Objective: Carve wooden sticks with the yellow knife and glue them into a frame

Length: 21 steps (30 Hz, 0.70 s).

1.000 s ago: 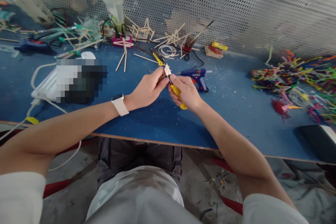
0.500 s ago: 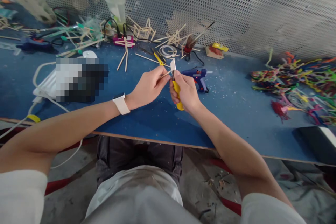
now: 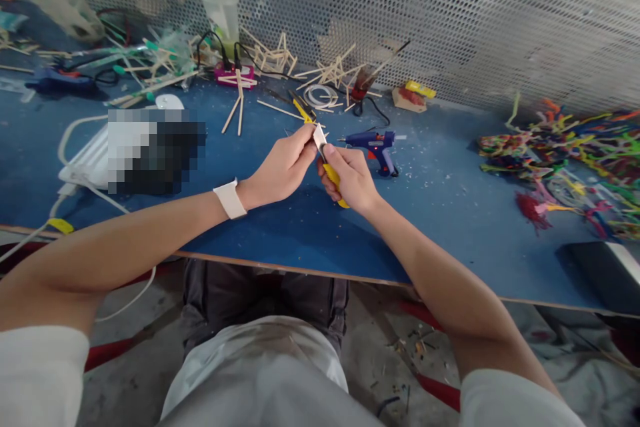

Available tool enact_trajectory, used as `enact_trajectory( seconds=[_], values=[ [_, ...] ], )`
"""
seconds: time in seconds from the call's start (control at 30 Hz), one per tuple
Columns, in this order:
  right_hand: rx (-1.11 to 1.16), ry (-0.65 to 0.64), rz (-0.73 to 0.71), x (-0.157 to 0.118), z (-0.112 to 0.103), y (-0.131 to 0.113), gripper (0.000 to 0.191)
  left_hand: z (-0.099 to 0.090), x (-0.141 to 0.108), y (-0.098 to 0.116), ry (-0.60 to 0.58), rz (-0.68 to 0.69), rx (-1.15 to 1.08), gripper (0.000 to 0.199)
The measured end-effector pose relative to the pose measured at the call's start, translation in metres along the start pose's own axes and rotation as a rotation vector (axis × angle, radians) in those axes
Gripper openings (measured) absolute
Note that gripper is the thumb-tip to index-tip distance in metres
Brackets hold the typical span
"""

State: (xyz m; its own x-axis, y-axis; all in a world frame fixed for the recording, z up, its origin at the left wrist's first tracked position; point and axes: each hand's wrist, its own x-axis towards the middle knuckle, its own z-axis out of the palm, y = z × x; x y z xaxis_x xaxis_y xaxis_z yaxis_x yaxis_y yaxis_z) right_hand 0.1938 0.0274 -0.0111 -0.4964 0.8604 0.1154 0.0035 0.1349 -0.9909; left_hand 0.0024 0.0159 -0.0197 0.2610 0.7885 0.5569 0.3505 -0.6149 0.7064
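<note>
Far left of the counter point(image 3: 440, 227): white cabled block point(image 3: 83, 153), lying slanted. Right of it, farther back, wooden-stick figure point(image 3: 240, 107). Then left hand point(image 3: 281, 170), mid-scene above the counter: grip pinched at thumb and index, looks closed on a thin stick, but fingers and blade hide it, so can't confirm. Yellow-black cutter point(image 3: 302, 109) lies just beyond those fingertips. Key relation: utility knife point(image 3: 333, 177) sits between the hands, long axis running near-right to far-left, blade point(image 3: 319, 135) at the far-left end, right up at the left fingertips; can't tell if it's touching skin. Handle belongs to right hand point(image 3: 353, 177), grip wrapped firmly around it, thumb up close behind the blade. Right hand is the nearer one to the handle, left to the tip. Glue gun point(image 3: 375, 143) rests just far-right of it, nozzle left. Far right: colorful pipe-cleaner pile point(image 3: 555, 143).
</note>
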Motion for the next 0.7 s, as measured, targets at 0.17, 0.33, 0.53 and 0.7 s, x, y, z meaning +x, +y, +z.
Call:
enact_trajectory(
  seconds=[0.17, 0.33, 0.53, 0.7],
  values=[
    [0.004, 0.007, -0.003, -0.0005, -0.0006, -0.0021, 0.072, -0.0024, -0.0002, 0.0025, -0.019, 0.028, -0.026, 0.038],
    [-0.007, 0.023, -0.002, -0.0011, -0.0027, -0.0038, 0.071, -0.0045, 0.0024, -0.0003, -0.057, 0.072, 0.028, 0.046],
    [0.007, 0.032, 0.007, 0.0001, -0.0018, -0.004, 0.073, -0.0016, 0.0024, -0.0063, -0.062, 0.081, 0.05, 0.047],
    [-0.002, 0.035, 0.008, 0.0007, -0.0008, -0.0039, 0.073, -0.0009, 0.0014, -0.0055, -0.046, 0.076, 0.091, 0.048]
  ],
)
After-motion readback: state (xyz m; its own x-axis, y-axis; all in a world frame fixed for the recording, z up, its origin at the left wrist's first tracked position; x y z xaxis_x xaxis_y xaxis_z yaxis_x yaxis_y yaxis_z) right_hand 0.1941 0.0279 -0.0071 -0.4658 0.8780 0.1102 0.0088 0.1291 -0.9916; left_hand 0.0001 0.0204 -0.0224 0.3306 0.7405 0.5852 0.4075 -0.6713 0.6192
